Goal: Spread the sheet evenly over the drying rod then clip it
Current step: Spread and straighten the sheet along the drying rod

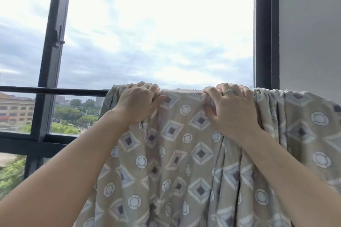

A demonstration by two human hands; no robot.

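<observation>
At mid-frame, the left hand [137,101] and right hand [230,108] (ringed) each grip the beige diamond-patterned sheet [184,153] bunched over the dark metal rod [55,90].

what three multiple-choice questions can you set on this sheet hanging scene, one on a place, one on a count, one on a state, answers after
1. Where does the drying rod show bare?
A) left of the sheet
B) right of the sheet
C) between the hands

2. How many rings show on the right hand?
A) none
B) one
C) three

3. What are the left hand and the right hand doing?
A) hanging free below the rod
B) gripping the sheet's top edge
C) fastening a clip

Answers:
1 A, the dark bar runs uncovered leftward from the sheet's edge.
2 B, a single pale ring sits on one finger.
3 B, the fingers of both hands curl over the cloth at the rod, and no clip is in view.
</observation>
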